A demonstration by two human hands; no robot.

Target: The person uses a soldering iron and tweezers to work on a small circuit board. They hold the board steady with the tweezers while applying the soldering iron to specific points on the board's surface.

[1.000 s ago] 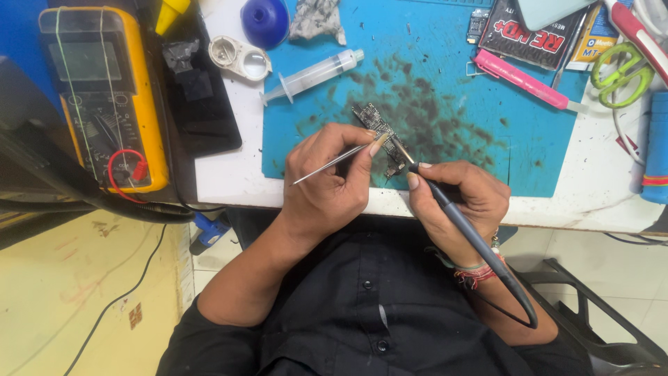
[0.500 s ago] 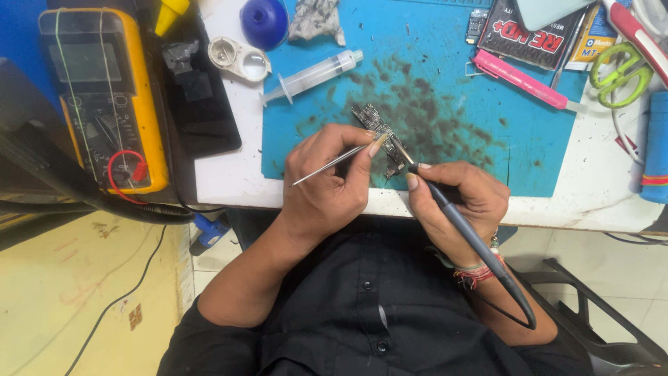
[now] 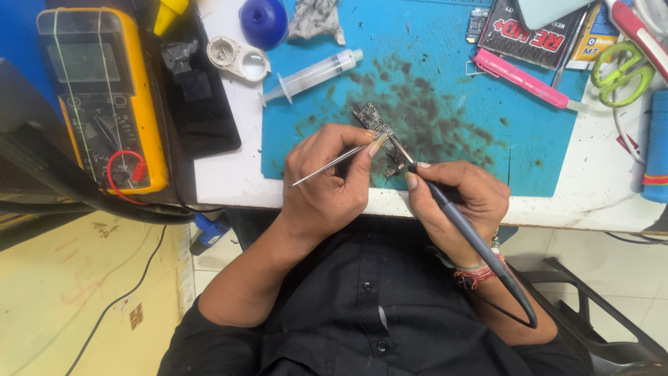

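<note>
Two hands, one tweezers (image 3: 334, 161), one soldering iron (image 3: 459, 221), one circuit board (image 3: 379, 129)

Stained matt blue rubbery mat (image 3: 445, 90), shiny metal tweezers (image 3: 327, 166), clear plastic syringe (image 3: 312, 75), glossy yellow plastic multimeter (image 3: 104, 97)

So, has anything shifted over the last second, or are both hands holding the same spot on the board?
Nothing visibly changed. The left hand still pinches the tweezers, and the right hand still holds the soldering iron with its tip at the small circuit board on the blue mat. The syringe and yellow multimeter lie where they were.
</note>
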